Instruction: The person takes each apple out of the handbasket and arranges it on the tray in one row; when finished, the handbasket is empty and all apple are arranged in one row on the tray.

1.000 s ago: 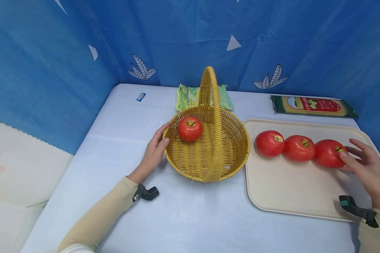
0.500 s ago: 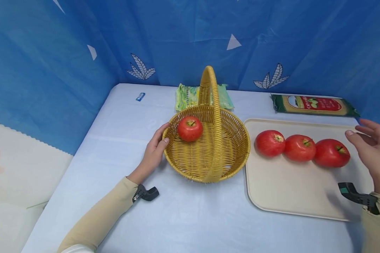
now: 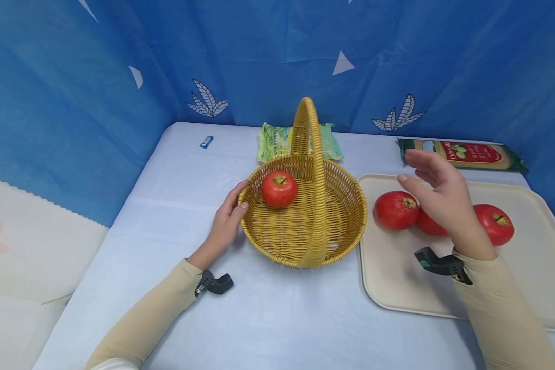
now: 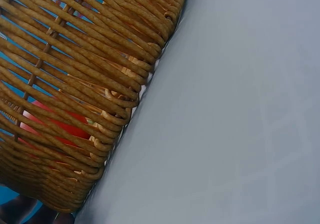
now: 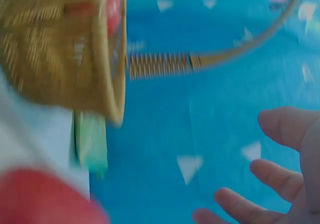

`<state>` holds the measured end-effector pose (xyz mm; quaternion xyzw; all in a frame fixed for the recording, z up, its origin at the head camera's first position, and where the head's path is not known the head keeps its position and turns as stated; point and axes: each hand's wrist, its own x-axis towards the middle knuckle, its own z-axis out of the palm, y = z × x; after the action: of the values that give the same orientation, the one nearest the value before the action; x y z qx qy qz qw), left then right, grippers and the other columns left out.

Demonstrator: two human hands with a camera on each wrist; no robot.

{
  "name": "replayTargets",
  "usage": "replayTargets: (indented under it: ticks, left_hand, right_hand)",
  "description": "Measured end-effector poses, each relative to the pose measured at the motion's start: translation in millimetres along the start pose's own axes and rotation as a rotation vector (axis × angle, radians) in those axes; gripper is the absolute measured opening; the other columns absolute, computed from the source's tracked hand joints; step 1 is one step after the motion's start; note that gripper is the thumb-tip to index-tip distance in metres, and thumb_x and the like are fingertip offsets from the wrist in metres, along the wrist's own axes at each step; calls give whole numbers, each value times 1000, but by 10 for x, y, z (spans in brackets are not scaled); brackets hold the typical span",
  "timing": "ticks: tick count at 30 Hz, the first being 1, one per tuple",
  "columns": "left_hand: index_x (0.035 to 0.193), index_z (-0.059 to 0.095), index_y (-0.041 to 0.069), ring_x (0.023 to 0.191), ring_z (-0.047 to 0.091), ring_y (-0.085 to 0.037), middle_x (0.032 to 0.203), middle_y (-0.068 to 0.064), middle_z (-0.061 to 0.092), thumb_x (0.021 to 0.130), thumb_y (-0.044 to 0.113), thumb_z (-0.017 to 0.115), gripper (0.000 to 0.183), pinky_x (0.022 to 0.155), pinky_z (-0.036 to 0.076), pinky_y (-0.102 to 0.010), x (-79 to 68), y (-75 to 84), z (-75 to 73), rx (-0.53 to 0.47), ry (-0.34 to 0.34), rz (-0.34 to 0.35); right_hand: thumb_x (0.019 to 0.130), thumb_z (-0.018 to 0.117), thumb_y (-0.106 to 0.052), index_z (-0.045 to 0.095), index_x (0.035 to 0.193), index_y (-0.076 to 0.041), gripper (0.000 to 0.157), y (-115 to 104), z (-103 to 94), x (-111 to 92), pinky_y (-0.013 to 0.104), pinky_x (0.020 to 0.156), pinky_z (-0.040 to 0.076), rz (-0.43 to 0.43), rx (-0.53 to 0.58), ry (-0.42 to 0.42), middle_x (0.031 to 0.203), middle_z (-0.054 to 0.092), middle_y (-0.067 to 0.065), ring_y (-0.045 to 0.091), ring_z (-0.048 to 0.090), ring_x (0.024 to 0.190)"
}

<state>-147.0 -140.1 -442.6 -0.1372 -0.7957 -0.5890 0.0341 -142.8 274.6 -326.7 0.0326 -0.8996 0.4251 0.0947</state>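
A round yellow wicker basket (image 3: 282, 246) with a tall arched handle stands mid-table, one red apple (image 3: 279, 189) lying inside at its left. My left hand (image 3: 226, 218) holds the basket's left rim, thumb at the edge and fingers along the outer wall. Through the weave in the left wrist view, the apple (image 4: 55, 126) shows red. My right hand (image 3: 444, 198) is raised over the tray, fingers spread and holding nothing. Beneath it are a left apple (image 3: 395, 210), a partly covered middle apple (image 3: 430, 224) and a right apple (image 3: 496, 224) in a row.
The beige tray (image 3: 398, 277) lies right of the basket. Behind stand a green-yellow packet (image 3: 273, 143) and a long green-and-red package (image 3: 483, 155). A small blue wrapper (image 3: 206, 142) lies at the back left. A blue curtain (image 3: 259, 61) hangs behind the table.
My right hand has let go of the rightmost apple, lifted, and swept left over the row toward the basket. The left hand and basket have stayed in place.
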Motion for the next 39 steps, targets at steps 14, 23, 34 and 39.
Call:
replayTargets:
  ticks: [14, 23, 34, 39]
  left_hand:
    - [159, 35, 14, 153, 35, -28, 165, -9, 36, 107, 14, 42, 52, 124, 31, -49, -6, 12, -9, 0, 2, 3]
    - [159, 35, 13, 153, 35, -29, 165, -10, 37, 107, 14, 42, 53, 124, 31, -50, -9, 18, -8, -1, 5, 10]
    - [159, 35, 12, 153, 34, -30, 166, -11, 36, 107, 13, 42, 53, 125, 31, -49, -4, 34, 12, -7, -1, 12]
    - [159, 35, 15, 154, 34, -29, 166, -9, 36, 107, 14, 42, 53, 125, 31, -50, -15, 32, -1, 9, 4, -4]
  right_hand:
    - [98, 65, -19, 50, 148, -9, 53, -611, 732, 316, 58, 109, 49, -169, 100, -406, 149, 54, 15, 37, 57, 133]
    - [95, 68, -25, 52, 147, -10, 57, -883, 1161, 649, 56, 107, 49, -76, 110, -563, 147, 55, 19, 36, 54, 137]
    - [96, 66, -21, 49, 149, -7, 57, -863, 1592, 796, 55, 108, 50, -73, 33, -672, 149, 51, 23, 38, 50, 140]
    - [94, 69, -17, 52, 143, -4, 54, -806, 1663, 800, 54, 112, 47, -107, 73, -705, 147, 53, 21, 37, 48, 141]
